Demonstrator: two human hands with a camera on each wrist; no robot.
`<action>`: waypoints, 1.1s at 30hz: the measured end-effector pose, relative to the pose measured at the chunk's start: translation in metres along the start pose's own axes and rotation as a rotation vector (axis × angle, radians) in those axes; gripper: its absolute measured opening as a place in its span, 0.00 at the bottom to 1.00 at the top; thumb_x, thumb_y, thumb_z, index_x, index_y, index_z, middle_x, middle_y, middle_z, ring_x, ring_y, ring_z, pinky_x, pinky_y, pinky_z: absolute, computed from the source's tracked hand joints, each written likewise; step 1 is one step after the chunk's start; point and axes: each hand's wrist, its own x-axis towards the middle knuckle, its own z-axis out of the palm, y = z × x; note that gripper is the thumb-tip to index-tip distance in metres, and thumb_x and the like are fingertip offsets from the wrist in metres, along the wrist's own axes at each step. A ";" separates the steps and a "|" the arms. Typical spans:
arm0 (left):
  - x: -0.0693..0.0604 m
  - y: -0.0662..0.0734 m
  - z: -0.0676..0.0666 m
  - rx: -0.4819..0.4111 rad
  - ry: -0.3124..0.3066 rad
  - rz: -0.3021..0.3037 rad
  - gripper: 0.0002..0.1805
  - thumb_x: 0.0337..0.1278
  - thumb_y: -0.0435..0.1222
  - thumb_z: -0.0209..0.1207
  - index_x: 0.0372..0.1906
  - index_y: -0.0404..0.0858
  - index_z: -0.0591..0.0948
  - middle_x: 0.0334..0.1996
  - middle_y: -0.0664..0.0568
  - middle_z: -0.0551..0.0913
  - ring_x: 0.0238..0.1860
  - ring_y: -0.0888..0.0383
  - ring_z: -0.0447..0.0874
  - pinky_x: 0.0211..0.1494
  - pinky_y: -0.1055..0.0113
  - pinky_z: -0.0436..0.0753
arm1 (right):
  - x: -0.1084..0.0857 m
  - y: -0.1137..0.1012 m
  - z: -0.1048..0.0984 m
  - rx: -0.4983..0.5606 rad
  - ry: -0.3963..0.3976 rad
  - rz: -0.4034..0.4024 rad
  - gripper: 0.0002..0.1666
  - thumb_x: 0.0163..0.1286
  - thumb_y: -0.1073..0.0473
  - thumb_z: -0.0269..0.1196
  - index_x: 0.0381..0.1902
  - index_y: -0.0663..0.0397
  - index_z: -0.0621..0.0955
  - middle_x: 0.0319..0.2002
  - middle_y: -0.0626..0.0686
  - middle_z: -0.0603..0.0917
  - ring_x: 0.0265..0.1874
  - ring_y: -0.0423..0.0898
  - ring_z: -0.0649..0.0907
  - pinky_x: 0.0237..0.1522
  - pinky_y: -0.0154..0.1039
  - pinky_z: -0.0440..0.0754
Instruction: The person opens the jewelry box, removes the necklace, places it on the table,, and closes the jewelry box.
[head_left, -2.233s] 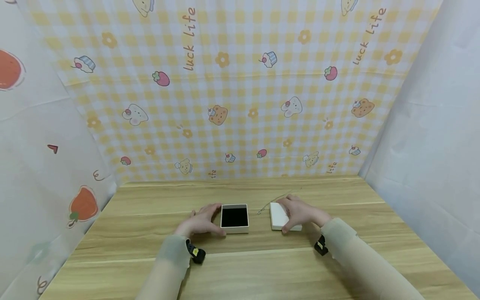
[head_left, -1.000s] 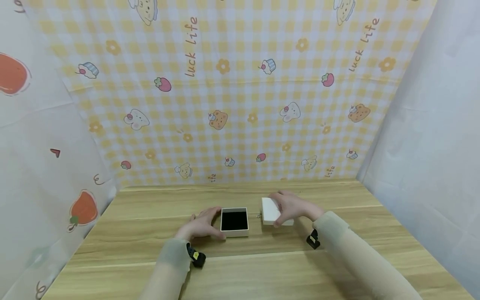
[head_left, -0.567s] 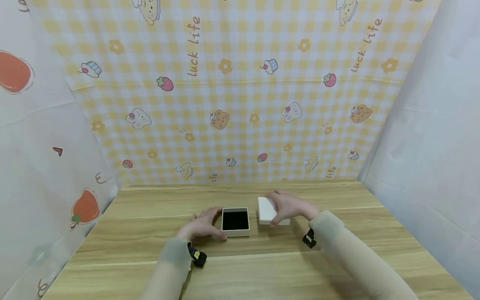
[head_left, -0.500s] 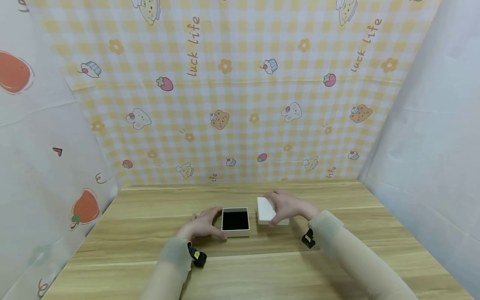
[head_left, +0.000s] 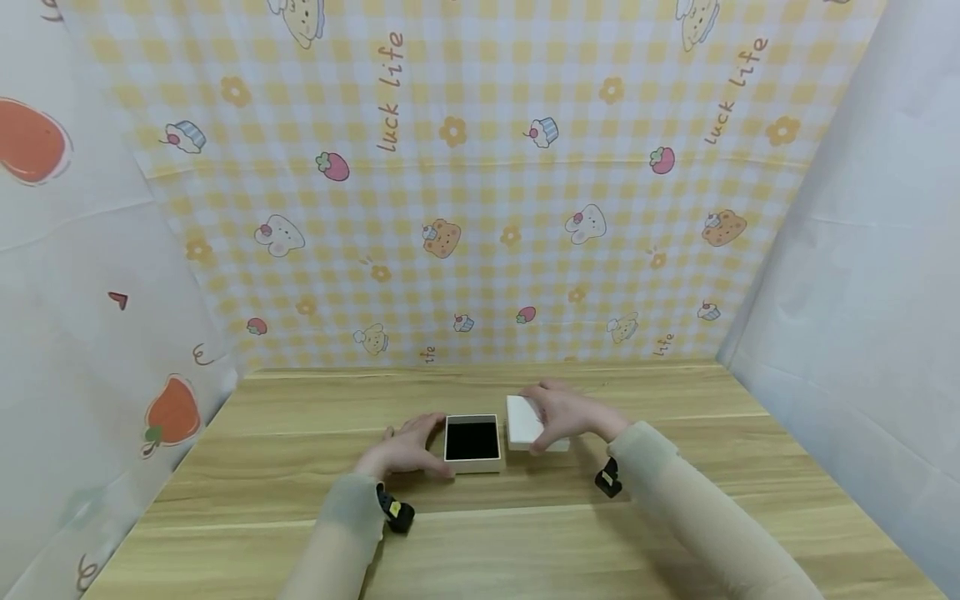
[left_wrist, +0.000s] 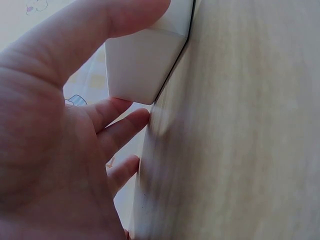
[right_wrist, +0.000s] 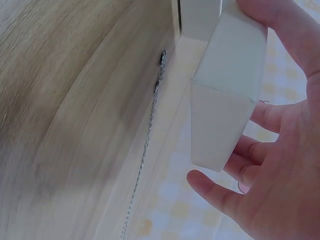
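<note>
A small square white box (head_left: pixel 472 467) with a black interior sits on the table, its top uncovered. My left hand (head_left: pixel 405 450) holds it at the left side, thumb at the front corner and fingers at the back corner. Just to the right, my right hand (head_left: pixel 568 414) grips a white box lid (head_left: pixel 522 425) between thumb and fingers. The right wrist view shows the lid (right_wrist: pixel 225 100) lifted off the table, close to the box. On the wood lies a thin silver chain necklace (right_wrist: pixel 146 145); in the head view the lid and hand mostly cover it.
The light wooden table (head_left: pixel 480 550) runs back to a yellow checked cloth (head_left: pixel 480 167). White cloths hang at the left (head_left: pixel 67 333) and right (head_left: pixel 847 292). A small black camera is strapped to each wrist.
My right hand has raised the lid and carried it left, over the necklace and nearer to the box. The left hand and the box have stayed in place.
</note>
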 end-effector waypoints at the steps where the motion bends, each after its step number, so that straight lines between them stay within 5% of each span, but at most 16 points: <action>1: 0.000 0.000 0.000 0.002 0.000 0.001 0.55 0.34 0.50 0.75 0.72 0.41 0.62 0.72 0.45 0.60 0.73 0.42 0.50 0.66 0.30 0.34 | 0.001 0.000 0.001 -0.003 -0.002 -0.003 0.56 0.41 0.48 0.78 0.67 0.59 0.68 0.42 0.49 0.72 0.36 0.44 0.73 0.35 0.40 0.75; 21: 0.001 -0.002 0.001 -0.015 -0.010 -0.004 0.56 0.34 0.49 0.75 0.73 0.41 0.60 0.73 0.44 0.58 0.74 0.42 0.47 0.66 0.31 0.32 | 0.015 -0.016 0.008 0.015 -0.013 -0.006 0.57 0.41 0.44 0.78 0.68 0.54 0.68 0.46 0.49 0.72 0.38 0.44 0.72 0.37 0.41 0.75; 33: -0.002 0.001 0.000 -0.013 -0.013 -0.002 0.56 0.34 0.49 0.75 0.73 0.41 0.61 0.72 0.44 0.59 0.73 0.42 0.49 0.66 0.31 0.34 | 0.024 -0.028 0.013 0.031 -0.016 -0.051 0.57 0.42 0.45 0.78 0.67 0.60 0.68 0.51 0.54 0.72 0.39 0.44 0.71 0.40 0.42 0.75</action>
